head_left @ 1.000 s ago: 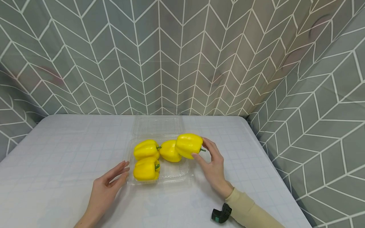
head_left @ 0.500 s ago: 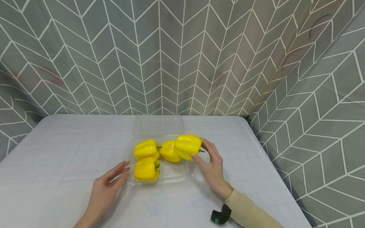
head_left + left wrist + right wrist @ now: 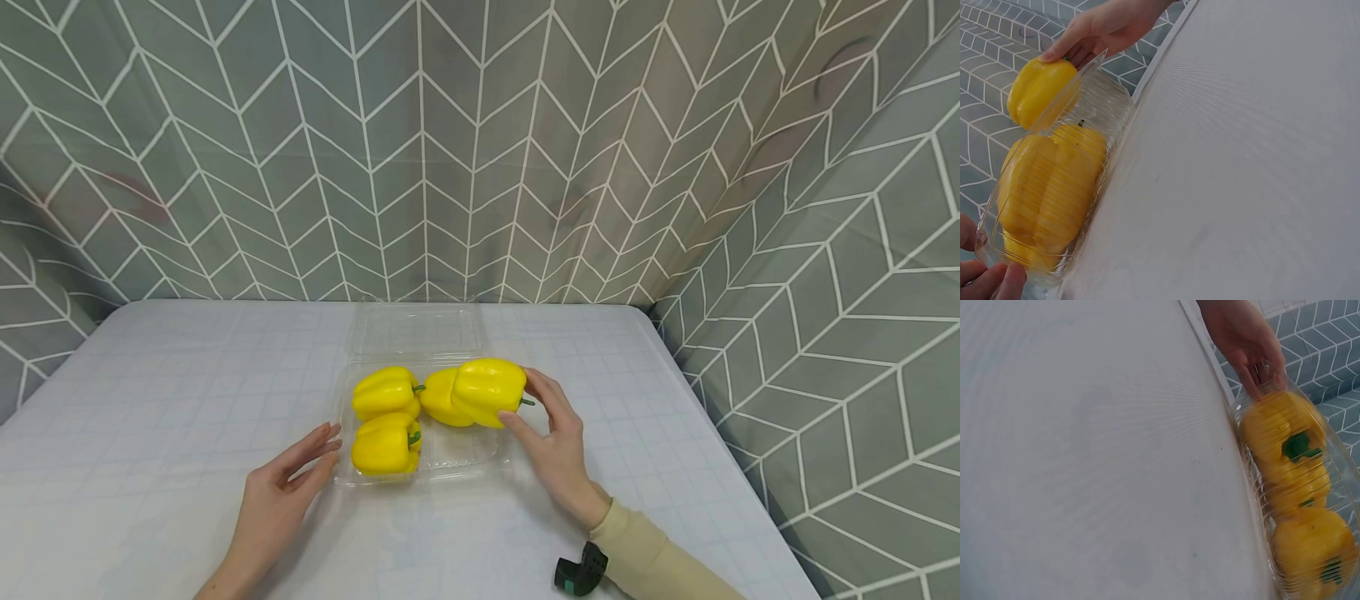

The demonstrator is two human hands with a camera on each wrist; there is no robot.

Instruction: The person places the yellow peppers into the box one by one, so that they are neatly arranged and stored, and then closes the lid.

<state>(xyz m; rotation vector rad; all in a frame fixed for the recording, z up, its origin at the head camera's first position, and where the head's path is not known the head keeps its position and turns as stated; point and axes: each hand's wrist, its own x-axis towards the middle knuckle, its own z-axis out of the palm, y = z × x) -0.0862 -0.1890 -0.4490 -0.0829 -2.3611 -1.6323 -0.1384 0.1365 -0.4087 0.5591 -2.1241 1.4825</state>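
A clear plastic clamshell container lies with its lid folded back. Inside it are three yellow bell peppers: one at the back left, one at the front left and one at the back right. My right hand grips another yellow bell pepper by its stem end, over the container's right part, partly hiding the back-right one. My left hand holds the container's left edge between thumb and fingers, as the right wrist view also shows. In the left wrist view the held pepper is above the container's rim.
A white-covered table bears the container. Behind and to the right hangs a grey curtain with white zigzag lines. A black strap-like device sits by the right sleeve.
My right hand has moved slightly left and down with the gripped bell pepper, which now covers more of the back-right one. The left hand and container have stayed in place.
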